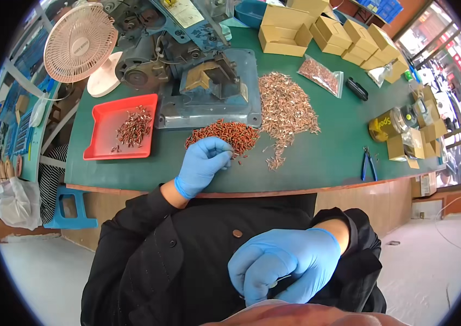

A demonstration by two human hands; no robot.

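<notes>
Fingers, left: curled down into the near edge of the red pieces (224, 135), pinching at them through my blue glove; whether a piece is already caught between the tips, I cannot tell.
Left hand (203, 163): stretched out over the green table (328, 157), wrist just past its near edge.
Fingers, right: clenched into a loose fist close to my body; a thin pale thing seems to poke out under them, but I cannot tell what it is.
Right hand (282, 266): low in front of my black jacket, well apart from the table.
Red pieces: a heap of small red sleeves lying just in front of the grey press (208, 81), touching my left fingertips.
Metal bits (287, 111): a wider, pale heap just right of the red one, the two heaps meeting at their edges.
Red tray (100, 141): left of the press, with a small scatter of pieces in it.
Step in hand: as I judge it, picking up from the red heap.
Next move calls for: a fine pinch that lifts one piece clear without dragging its neighbours, then bringing it toward the other hand.
Also about: blue pliers (369, 163) near the table's right edge, cardboard boxes (317, 30) at the back, a pink fan (80, 41).
</notes>
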